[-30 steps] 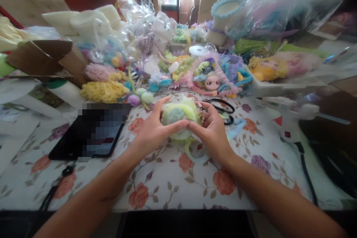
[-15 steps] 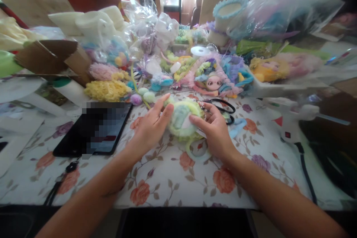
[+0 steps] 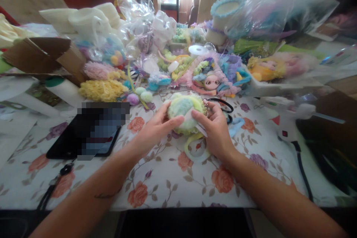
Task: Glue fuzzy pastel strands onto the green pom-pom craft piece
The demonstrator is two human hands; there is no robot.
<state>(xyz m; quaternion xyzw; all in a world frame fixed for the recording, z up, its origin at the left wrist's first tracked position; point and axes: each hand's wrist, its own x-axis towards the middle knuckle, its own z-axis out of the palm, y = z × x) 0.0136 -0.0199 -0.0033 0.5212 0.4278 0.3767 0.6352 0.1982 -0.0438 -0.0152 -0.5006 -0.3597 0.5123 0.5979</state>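
Observation:
Between my hands is a round, fluffy piece (image 3: 185, 108) in pale green and yellow with a ruffled edge; I cannot tell exactly what it is. My left hand (image 3: 164, 121) grips its left side, thumb on the front and fingers behind. On the right side, my right hand (image 3: 216, 126) pinches it with the thumb in front. A small white tag (image 3: 200, 128) pokes out by the right thumb, and a beaded chain shows at the right fingers. A pale green strip (image 3: 192, 150) curls on the tablecloth just below.
Black-handled scissors (image 3: 227, 106) lie behind my right hand. A tablet (image 3: 86, 134) rests at left on the flowered tablecloth (image 3: 167, 178). To the right stands a white glue gun (image 3: 287, 122) with a black cord. Plush pieces and a doll face (image 3: 212, 81) crowd the back.
My left hand has closed onto the fluffy piece's left side, its thumb lowered onto the front. The piece has turned slightly, showing more of the white tag. The view has shifted a little.

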